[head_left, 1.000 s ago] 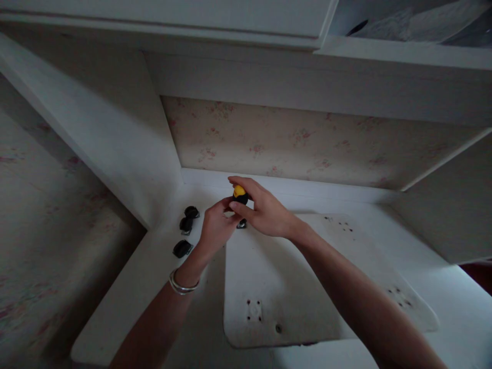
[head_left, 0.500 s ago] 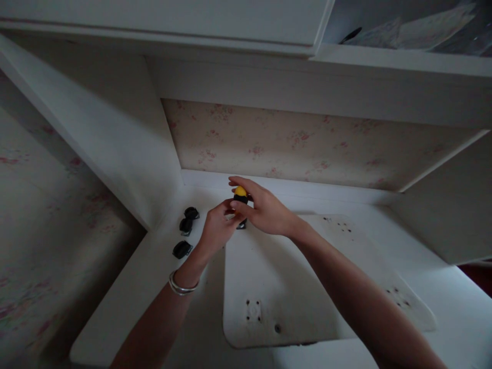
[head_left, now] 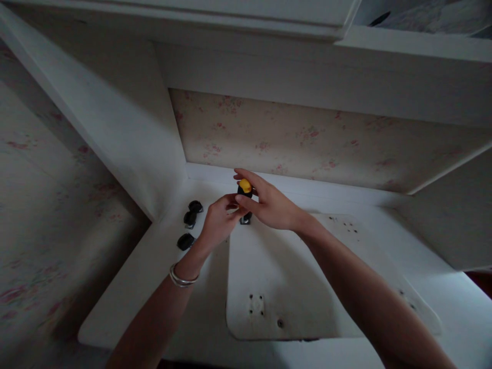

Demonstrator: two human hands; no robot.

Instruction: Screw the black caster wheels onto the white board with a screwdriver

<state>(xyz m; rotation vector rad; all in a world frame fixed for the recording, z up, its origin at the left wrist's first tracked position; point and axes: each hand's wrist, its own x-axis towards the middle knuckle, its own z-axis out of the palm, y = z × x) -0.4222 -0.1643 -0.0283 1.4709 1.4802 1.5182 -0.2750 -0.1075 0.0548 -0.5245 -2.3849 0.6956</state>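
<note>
A screwdriver (head_left: 245, 187) with a black and yellow handle stands about upright over the far left corner of a white board (head_left: 284, 282). My right hand (head_left: 271, 206) is closed round its handle, thumb on the near side and fingers on the far side. Lower down, my left hand (head_left: 220, 220) pinches close to the screwdriver's shaft; its fingertips are partly hidden. Just below the hands, a black caster (head_left: 245, 220) with a metal plate sits on the board's corner. The screwdriver's tip is hidden.
Three more casters, a far one (head_left: 196, 206), a middle one (head_left: 189, 219) and a near one (head_left: 186, 241), lie left of the board on the white tabletop (head_left: 126, 302). Screw holes mark the board's other corners. A cabinet (head_left: 230, 18) overhangs the back; a side panel (head_left: 111, 113) stands at left.
The view has shifted slightly, so the scene sits a little further right. Both hands stay at the screwdriver, and its yellow handle end appears turned a little.
</note>
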